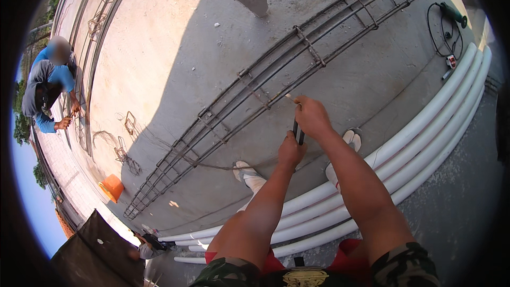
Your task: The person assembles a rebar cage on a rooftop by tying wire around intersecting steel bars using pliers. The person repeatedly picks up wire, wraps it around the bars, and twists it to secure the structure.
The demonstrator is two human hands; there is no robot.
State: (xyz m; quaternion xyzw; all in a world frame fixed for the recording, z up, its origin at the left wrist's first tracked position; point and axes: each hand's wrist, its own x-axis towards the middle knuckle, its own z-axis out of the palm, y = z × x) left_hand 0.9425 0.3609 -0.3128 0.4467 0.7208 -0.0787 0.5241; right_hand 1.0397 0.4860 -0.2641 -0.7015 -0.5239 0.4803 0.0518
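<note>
Outdoors, both hands [291,150] [312,117] grip a dark bar [298,134] above a shaded concrete floor [366,93] near a rebar cage [309,47].

We could read no lettering, numbers or signs: the yellow print [305,278] on the dark clothing [275,278] at the near edge and the red-and-white piece [451,61] at far right were illegible.

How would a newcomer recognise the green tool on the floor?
Find the white pipes at right. Beyond their upper ends lies the tool, a black cord looped beside it. Unlike the pipes and steel cage, it is green.
</note>
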